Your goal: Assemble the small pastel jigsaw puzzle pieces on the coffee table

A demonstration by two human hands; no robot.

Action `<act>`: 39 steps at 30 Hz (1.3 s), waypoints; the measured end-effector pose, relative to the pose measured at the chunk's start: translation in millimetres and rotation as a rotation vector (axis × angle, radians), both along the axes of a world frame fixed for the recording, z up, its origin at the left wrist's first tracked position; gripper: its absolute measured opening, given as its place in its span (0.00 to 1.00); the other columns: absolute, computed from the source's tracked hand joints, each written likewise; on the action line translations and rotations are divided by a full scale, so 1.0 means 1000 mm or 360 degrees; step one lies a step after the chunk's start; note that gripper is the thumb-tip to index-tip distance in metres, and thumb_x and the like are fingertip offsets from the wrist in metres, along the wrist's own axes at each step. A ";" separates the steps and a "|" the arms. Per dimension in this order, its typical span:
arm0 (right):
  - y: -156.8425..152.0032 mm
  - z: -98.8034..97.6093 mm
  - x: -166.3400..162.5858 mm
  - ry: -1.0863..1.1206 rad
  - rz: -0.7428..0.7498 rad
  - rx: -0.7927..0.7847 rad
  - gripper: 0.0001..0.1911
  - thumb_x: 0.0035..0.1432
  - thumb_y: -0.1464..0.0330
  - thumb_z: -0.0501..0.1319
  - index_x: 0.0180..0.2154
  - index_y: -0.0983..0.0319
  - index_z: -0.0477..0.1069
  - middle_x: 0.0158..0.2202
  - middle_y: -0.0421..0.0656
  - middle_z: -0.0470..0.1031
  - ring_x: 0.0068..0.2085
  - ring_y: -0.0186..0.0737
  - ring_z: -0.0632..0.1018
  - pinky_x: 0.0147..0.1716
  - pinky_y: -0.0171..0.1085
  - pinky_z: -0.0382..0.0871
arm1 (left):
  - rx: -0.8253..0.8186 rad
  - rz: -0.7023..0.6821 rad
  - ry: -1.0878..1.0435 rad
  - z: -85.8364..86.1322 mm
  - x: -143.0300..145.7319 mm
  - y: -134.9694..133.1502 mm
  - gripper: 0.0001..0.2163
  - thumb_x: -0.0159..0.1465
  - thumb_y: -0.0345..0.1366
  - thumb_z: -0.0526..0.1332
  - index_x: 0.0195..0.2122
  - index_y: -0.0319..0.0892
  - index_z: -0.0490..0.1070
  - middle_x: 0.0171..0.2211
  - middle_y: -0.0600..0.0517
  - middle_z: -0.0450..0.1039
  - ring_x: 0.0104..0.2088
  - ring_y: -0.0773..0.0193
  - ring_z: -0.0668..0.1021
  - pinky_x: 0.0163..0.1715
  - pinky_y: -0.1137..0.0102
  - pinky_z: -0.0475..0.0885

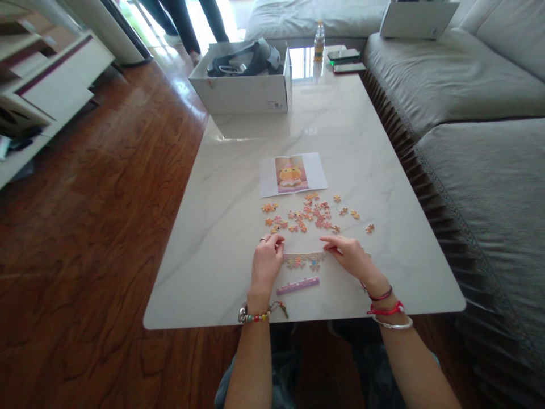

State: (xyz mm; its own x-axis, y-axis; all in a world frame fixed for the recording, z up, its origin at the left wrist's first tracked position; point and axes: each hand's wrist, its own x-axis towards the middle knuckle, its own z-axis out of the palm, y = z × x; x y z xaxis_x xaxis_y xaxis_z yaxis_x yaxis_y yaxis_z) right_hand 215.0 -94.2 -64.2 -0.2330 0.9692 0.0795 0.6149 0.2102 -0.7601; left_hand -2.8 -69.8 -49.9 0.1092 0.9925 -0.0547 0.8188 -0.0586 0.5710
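Observation:
A joined strip of puzzle pieces [303, 259] lies on the white marble table [221, 238] between my hands. My left hand [265, 266] pinches the strip's left end, fingers curled. My right hand [351, 254] rests its fingertips on the strip's right end. Just nearer to me lies a second joined strip, purple [297, 285], untouched. Several loose orange and pink puzzle pieces [315, 215] are scattered beyond the hands. Behind them lies a reference picture [293, 174] of an orange figure on white paper.
An open white cardboard box [244, 85] holding a dark device stands at the table's far end, beside a bottle [319, 41] and two phones [346, 61]. A grey sofa [468, 113] runs along the right. Another person's legs [187, 23] stand on the wooden floor at top left.

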 end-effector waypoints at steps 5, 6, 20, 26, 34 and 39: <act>0.000 0.004 0.008 0.0145 -0.0040 -0.0099 0.16 0.50 0.77 0.54 0.41 0.60 0.69 0.32 0.42 0.75 0.32 0.34 0.76 0.34 0.35 0.71 | -0.0162 -0.0303 -0.0049 0.004 0.011 -0.007 0.06 0.53 0.33 0.59 0.34 0.44 0.69 0.34 0.53 0.67 0.32 0.68 0.71 0.35 0.72 0.66; 0.000 0.005 0.010 0.0162 -0.0045 -0.0125 0.15 0.49 0.76 0.55 0.40 0.60 0.70 0.32 0.42 0.75 0.32 0.34 0.76 0.33 0.35 0.71 | -0.0193 -0.0355 -0.0039 0.004 0.014 -0.008 0.07 0.52 0.34 0.60 0.34 0.45 0.69 0.34 0.53 0.67 0.32 0.68 0.71 0.35 0.72 0.66; 0.001 -0.005 0.012 -0.0281 0.0071 0.0045 0.04 0.47 0.75 0.58 0.26 0.62 0.69 0.32 0.43 0.68 0.34 0.36 0.72 0.36 0.37 0.68 | -0.0216 -0.0367 0.0102 -0.001 0.028 -0.008 0.02 0.54 0.31 0.57 0.30 0.43 0.67 0.31 0.53 0.66 0.32 0.67 0.70 0.34 0.73 0.64; 0.001 0.002 0.010 -0.0280 0.0005 0.0023 0.03 0.48 0.76 0.57 0.26 0.62 0.67 0.29 0.42 0.69 0.33 0.36 0.71 0.34 0.36 0.66 | -0.0168 -0.0364 0.0113 -0.001 0.029 -0.008 0.03 0.55 0.31 0.57 0.31 0.44 0.67 0.31 0.53 0.66 0.32 0.68 0.70 0.35 0.73 0.64; 0.000 0.005 0.009 -0.0140 -0.0161 -0.0026 0.11 0.51 0.75 0.53 0.37 0.62 0.70 0.28 0.42 0.71 0.29 0.34 0.72 0.31 0.33 0.65 | -0.0143 -0.0345 0.0146 0.001 0.031 -0.007 0.03 0.56 0.31 0.56 0.31 0.43 0.67 0.33 0.52 0.66 0.32 0.67 0.70 0.34 0.73 0.64; 0.001 0.007 0.010 -0.0043 -0.0211 -0.0132 0.14 0.52 0.74 0.51 0.39 0.63 0.70 0.30 0.43 0.70 0.27 0.32 0.71 0.30 0.33 0.65 | -0.0100 -0.0339 0.0254 -0.001 0.031 -0.007 0.04 0.57 0.32 0.55 0.32 0.43 0.67 0.34 0.52 0.66 0.34 0.67 0.70 0.34 0.73 0.65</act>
